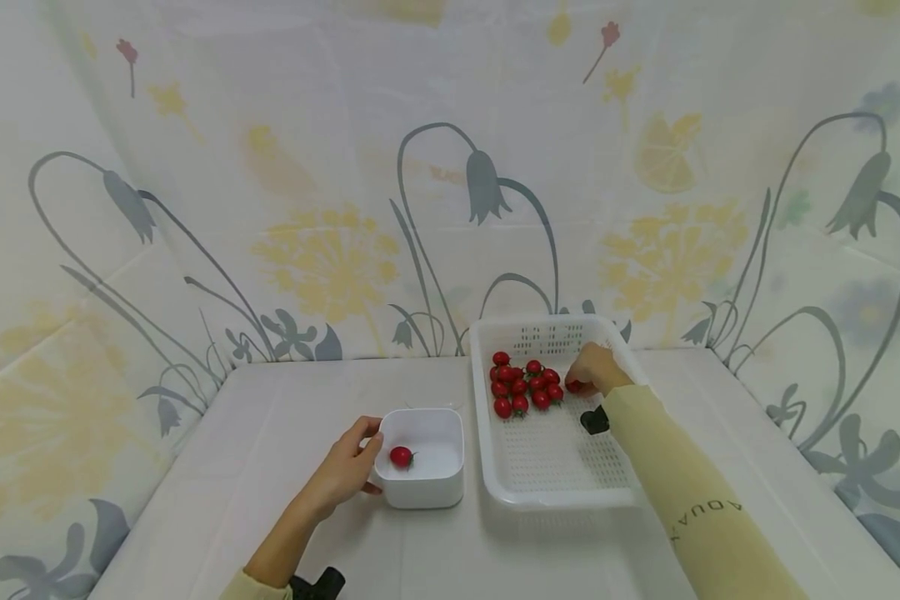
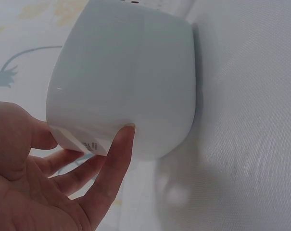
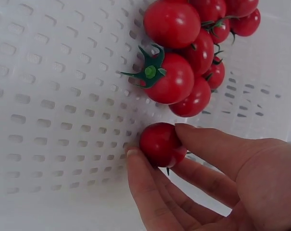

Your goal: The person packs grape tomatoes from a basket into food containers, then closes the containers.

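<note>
In the right wrist view, my right hand (image 3: 203, 183) pinches a cherry tomato (image 3: 160, 143) between thumb and fingers, low over the perforated floor of the white basket (image 1: 562, 498). Right beside it is a cluster of other cherry tomatoes (image 1: 520, 387), several with green stems. On the left, my left hand (image 1: 348, 467) rests against the left side of a small white square box (image 1: 423, 493). Its fingers are spread along the outer wall, with the thumb by the rim. A single cherry tomato (image 1: 401, 457) lies inside this box.
Both containers stand on a white-covered table (image 1: 270, 417), the box to the left of the basket. A floral-printed curtain (image 1: 450, 167) hangs behind and along both sides. The basket's far edge is close to it.
</note>
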{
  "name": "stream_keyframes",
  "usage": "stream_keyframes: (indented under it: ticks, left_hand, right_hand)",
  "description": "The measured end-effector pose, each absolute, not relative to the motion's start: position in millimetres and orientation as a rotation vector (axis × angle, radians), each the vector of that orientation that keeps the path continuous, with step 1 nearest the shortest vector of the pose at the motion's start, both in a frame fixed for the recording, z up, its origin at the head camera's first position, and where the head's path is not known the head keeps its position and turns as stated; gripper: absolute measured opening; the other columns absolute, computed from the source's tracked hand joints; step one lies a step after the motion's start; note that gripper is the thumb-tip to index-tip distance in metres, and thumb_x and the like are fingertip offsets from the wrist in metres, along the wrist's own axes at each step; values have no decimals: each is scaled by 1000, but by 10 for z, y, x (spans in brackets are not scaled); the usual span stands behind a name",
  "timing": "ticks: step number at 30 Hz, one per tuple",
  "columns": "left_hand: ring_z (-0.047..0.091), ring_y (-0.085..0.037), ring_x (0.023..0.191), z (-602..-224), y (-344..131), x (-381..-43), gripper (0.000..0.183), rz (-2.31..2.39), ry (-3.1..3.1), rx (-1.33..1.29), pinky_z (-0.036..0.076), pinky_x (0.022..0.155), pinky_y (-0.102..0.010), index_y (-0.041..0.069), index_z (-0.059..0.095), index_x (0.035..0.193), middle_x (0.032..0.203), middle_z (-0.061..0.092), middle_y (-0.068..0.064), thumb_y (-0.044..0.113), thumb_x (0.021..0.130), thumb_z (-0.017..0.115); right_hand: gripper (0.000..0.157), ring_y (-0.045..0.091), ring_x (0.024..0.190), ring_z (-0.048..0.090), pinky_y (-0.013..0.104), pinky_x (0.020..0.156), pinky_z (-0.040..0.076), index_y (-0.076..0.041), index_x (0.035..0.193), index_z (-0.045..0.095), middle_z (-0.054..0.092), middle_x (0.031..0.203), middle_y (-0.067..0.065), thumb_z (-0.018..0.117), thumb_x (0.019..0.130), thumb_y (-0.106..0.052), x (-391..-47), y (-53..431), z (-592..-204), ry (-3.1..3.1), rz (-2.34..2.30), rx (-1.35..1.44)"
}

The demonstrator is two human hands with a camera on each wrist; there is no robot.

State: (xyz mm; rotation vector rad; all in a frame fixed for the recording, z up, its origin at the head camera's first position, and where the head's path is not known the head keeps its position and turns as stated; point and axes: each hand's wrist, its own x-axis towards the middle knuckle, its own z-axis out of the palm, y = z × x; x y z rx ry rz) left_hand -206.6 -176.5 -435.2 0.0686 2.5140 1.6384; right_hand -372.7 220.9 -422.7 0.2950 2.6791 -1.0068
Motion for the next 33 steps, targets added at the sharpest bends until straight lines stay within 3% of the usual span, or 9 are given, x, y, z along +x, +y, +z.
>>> stream_keyframes:
  ticks: [5, 11, 19, 33]
  left_hand:
    - [62, -35, 103, -4343, -1759, -2067, 33, 1639, 2509, 68, 64, 62, -38, 5, 51, 139, 144, 50, -21, 16, 109, 48]
    - [62, -35, 103, -4360, -1758, -2089, 33, 1635, 2518, 69, 64, 62, -38, 5, 51, 139, 144, 50, -21, 16, 109, 47]
    - [62, -34, 104, -4346, -1759, -2081, 34, 1617, 2515, 35, 64, 63, -38, 6, 51, 141, 145, 50, -20, 17, 108, 48]
    - [62, -33, 103, -4357, -1757, -2052, 35, 1668, 2512, 50, 63, 61, -40, 5, 50, 141, 139, 53, -19, 19, 109, 47]
  right_hand:
    - [12, 25, 68, 71, 35, 69, 65, 11, 90, 62, 66, 92, 24, 71, 85, 4, -3751, 2227, -4206, 2684, -1015, 282]
    - [20, 23, 67, 71, 36, 70, 65, 14, 101, 62, 63, 101, 26, 72, 88, 5, -3738, 2266, -4124, 2622, -1206, 253]
    - [18, 17, 68, 70, 39, 77, 64, 15, 103, 67, 72, 85, 17, 72, 90, 2, -3594, 2256, -3954, 2540, -1305, 147]
    - [18, 12, 64, 68, 36, 75, 65, 16, 102, 67, 72, 80, 12, 69, 93, 1, -3512, 2279, -3828, 2538, -1294, -1]
